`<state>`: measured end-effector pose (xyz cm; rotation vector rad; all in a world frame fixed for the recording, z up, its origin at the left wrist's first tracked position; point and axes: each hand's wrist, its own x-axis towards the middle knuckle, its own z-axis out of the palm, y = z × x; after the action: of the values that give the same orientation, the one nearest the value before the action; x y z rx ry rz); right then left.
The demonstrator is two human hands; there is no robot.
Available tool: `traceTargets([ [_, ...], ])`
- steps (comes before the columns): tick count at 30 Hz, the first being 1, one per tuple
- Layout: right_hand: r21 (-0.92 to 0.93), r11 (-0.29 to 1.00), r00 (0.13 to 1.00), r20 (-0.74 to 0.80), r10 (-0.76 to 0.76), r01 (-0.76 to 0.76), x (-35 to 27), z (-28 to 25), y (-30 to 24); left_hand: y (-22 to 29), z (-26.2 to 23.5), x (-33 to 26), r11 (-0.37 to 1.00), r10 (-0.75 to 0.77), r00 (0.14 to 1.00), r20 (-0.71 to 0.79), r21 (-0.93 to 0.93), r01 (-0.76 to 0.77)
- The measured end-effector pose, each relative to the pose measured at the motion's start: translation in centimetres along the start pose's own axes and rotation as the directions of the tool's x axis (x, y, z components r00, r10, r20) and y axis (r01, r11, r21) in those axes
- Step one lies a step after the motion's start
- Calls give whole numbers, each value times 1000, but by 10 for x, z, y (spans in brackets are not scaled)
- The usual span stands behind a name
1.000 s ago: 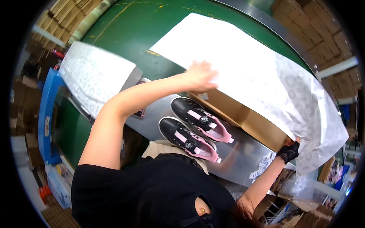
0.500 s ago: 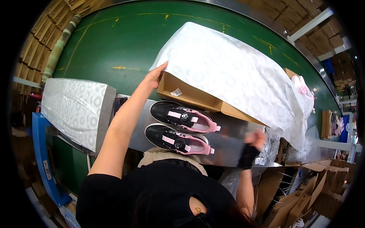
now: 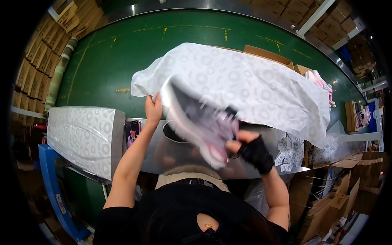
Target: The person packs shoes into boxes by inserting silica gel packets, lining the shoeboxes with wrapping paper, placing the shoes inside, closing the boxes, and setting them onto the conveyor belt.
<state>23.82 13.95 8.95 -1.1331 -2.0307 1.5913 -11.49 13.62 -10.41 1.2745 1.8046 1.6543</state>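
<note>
white patterned tissue sheet [image 3: 245,85] pinched by l hand [image 3: 153,108], gloved r hand [image 3: 249,149] gripping blurred shoe [image 3: 204,126], steel bench [image 3: 179,159]

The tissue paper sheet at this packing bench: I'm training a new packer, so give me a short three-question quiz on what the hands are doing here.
1. True or false: the left hand grips the edge of the white patterned tissue paper sheet.
2. Which hand wears a black fingerless glove? A) left B) right C) both
3. Fill in: the gloved right hand holds a blurred black and pink ____ partly under the paper.

Key: 1 true. 2 B. 3 shoe. The shoe is motion-blurred, held over the shiny metal bench, with a stack of the same paper on the person's left.
</note>
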Motion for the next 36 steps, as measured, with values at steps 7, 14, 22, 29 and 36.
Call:
traceTargets([
  [7,-180,982,807,-571,-150,55,158,20,99,117,18,-11,673,311,874,373,564,-479],
  [14,-315,898,948,182,-260,307,171,51,80,124,66,8,667,476,651,592,239,-706],
  [22,-677,688,881,-459,-116,-262,100,-21,104,92,111,31,674,185,705,685,433,-598],
  [29,-677,735,628,-559,-541,31,36,-16,81,90,132,34,320,-235,516,824,567,-759],
  [36,603,736,795,-262,547,-308,-14,20,157,112,86,2,834,101,721,686,337,-437],
])
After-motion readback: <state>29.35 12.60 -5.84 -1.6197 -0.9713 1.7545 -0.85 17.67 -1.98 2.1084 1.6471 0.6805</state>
